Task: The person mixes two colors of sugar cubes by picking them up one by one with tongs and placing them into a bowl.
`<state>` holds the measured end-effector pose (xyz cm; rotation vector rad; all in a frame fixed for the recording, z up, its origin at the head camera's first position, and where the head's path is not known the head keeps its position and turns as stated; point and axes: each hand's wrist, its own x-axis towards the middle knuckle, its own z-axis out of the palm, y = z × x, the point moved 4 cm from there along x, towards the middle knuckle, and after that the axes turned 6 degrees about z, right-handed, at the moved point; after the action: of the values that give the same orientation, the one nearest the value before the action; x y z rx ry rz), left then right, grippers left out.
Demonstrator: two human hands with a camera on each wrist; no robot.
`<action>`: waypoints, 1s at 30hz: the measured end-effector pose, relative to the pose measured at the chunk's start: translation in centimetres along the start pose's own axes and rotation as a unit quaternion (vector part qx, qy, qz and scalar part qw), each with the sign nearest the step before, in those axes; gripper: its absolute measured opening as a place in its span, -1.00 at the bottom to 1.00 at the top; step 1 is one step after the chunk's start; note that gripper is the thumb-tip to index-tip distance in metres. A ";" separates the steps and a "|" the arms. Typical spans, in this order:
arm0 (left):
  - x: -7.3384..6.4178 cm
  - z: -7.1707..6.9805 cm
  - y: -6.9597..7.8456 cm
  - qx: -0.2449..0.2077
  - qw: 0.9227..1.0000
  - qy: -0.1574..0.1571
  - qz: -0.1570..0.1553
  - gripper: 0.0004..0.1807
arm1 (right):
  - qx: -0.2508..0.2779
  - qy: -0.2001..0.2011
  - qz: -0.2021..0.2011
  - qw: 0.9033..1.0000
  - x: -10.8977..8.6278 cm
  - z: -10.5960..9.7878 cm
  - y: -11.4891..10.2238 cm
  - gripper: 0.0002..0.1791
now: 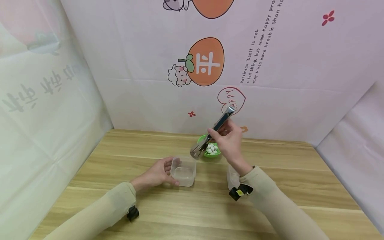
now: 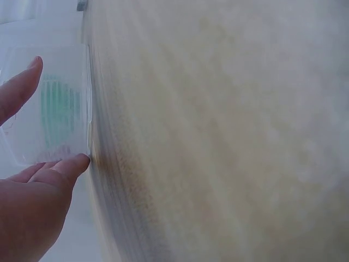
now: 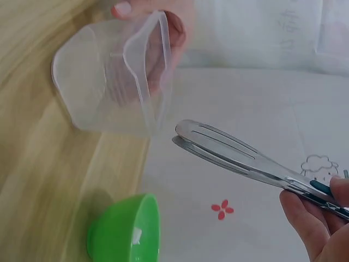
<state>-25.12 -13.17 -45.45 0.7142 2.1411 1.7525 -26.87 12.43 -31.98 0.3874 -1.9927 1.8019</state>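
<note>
My right hand [image 1: 229, 140] grips a pair of metal tongs [image 1: 222, 120], raised over the table with the slotted ends slanting down to the left. In the right wrist view the tong ends [image 3: 218, 147] lie close together, and no piece shows between them. Behind them stands a green bowl [image 3: 117, 232] holding several small white cubes [image 1: 211, 149]. With thumb and fingers on either side, my left hand [image 1: 156, 173] holds a clear plastic container [image 1: 187, 181] upright on the table. In the head view its inside shows nothing lying in it.
A second clear container [image 1: 232, 178] sits to the right, partly hidden beneath my right wrist. The wooden table [image 1: 195, 213] ends at a printed cloth backdrop [image 1: 144, 100], with more cloth along both sides.
</note>
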 end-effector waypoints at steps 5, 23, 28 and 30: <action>0.0 0.0 -0.1 -0.001 1.000 0.004 -0.003 0.08 | -0.007 0.020 0.002 1.000 1.2 -1.4 0.1 -0.76; 0.0 -0.1 -0.2 -0.003 1.000 0.001 -0.002 0.10 | -0.105 0.053 0.039 0.992 4.0 -3.0 3.5 -0.76; 0.0 -0.1 -0.2 -0.005 1.000 0.001 -0.002 0.10 | -0.124 0.054 0.050 0.990 4.1 -3.0 4.2 -0.76; 0.0 0.0 -0.2 -0.004 1.000 0.002 -0.003 0.10 | -0.127 0.058 0.051 0.989 4.1 -3.1 4.3 -0.76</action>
<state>-25.20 -13.21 -45.59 0.7034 2.1349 1.7602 -32.10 16.30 -33.52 0.1005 -2.1580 1.5624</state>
